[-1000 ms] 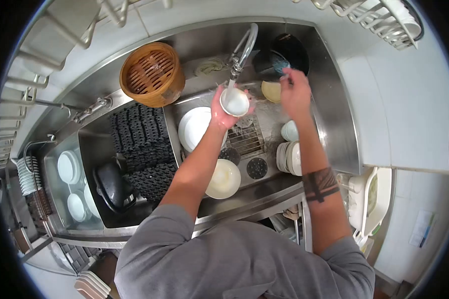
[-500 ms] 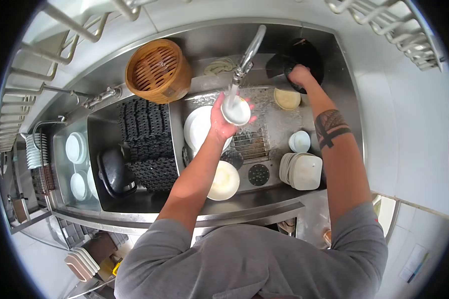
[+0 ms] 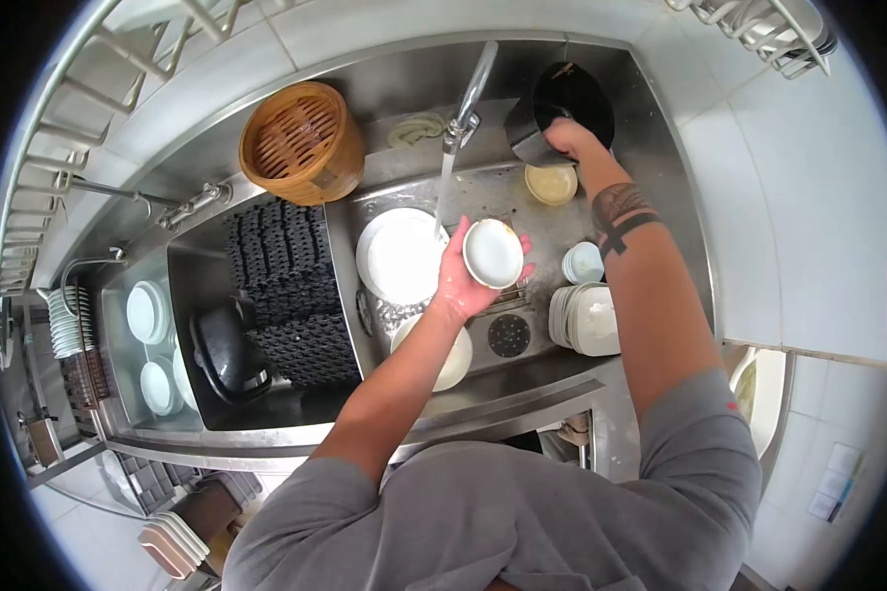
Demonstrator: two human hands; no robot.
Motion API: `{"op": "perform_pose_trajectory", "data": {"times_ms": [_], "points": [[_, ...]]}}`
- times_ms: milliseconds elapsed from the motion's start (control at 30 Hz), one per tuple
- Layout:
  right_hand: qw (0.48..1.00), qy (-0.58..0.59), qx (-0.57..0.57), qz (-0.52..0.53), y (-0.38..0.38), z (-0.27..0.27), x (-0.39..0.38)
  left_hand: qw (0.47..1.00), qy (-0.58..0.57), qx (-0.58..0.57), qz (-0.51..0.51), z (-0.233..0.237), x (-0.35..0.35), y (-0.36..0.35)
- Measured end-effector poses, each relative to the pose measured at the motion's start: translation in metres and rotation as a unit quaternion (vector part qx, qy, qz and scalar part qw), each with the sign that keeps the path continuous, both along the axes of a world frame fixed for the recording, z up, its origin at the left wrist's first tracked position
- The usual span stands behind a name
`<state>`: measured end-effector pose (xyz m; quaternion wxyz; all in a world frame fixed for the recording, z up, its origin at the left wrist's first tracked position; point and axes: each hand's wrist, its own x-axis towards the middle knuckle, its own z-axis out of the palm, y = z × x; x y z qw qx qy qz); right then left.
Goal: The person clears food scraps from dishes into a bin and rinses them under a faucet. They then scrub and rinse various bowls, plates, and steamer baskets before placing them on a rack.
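Now that the small white dish (image 3: 493, 253) has come out from under the running water, the left hand (image 3: 463, 281) cups it from beneath, fingers curled round its rim, over the middle of the sink (image 3: 660, 246) just beside the large white plate (image 3: 399, 256); its rinse looks finished. Farther back the tap (image 3: 471, 94) pours on into the basin. At the sink's far right corner the right hand (image 3: 565, 138) is closed on the black pot (image 3: 574, 97).
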<state>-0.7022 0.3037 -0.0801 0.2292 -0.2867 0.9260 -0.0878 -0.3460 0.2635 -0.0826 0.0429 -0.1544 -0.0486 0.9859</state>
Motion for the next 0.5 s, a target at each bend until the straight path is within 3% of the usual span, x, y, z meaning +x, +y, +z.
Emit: {"op": "perform_pose_trajectory", "data": {"times_ms": [67, 100, 133, 200, 267, 300, 333, 400, 467, 500], "points": [[0.996, 0.002, -0.003, -0.084, -0.002, 0.020, 0.006, 0.999, -0.036, -0.018, -0.006, -0.002, 0.010, -0.009], [0.996, 0.076, 0.046, 0.003, 0.001, 0.053, 0.025, 0.999, -0.035, -0.014, -0.006, -0.003, 0.015, -0.012], [0.995, 0.081, 0.049, 0.005, 0.008, 0.079, 0.042, 0.999, -0.031, -0.020, -0.005, -0.003, 0.017, -0.017], [0.974, 0.166, -0.130, -0.079, 0.023, 0.118, 0.077, 1.000, -0.017, -0.025, -0.001, -0.003, 0.018, -0.022], [0.934, 0.189, -0.301, -0.030, 0.047, 0.121, 0.099, 0.999, -0.019, -0.026, 0.000, -0.006, 0.016, -0.021], [0.924, 0.113, -0.365, -0.018, 0.057, 0.122, 0.125, 1.000, -0.010, -0.024, -0.001, -0.003, 0.013, -0.020], [0.905, 0.035, -0.423, -0.008, 0.066, 0.120, 0.159, 1.000, -0.010, -0.019, -0.005, -0.001, 0.010, -0.016], [0.937, 0.087, -0.329, -0.081, 0.068, 0.091, 0.225, 1.000, -0.008, -0.010, -0.017, 0.000, 0.003, -0.005], [0.908, 0.135, -0.394, -0.047, 0.064, 0.015, 0.265, 1.000, -0.006, -0.019, -0.019, -0.007, -0.008, 0.007], [0.915, 0.120, -0.383, -0.051, 0.055, -0.011, 0.287, 0.998, 0.056, -0.011, -0.016, -0.022, -0.017, 0.013]]}}
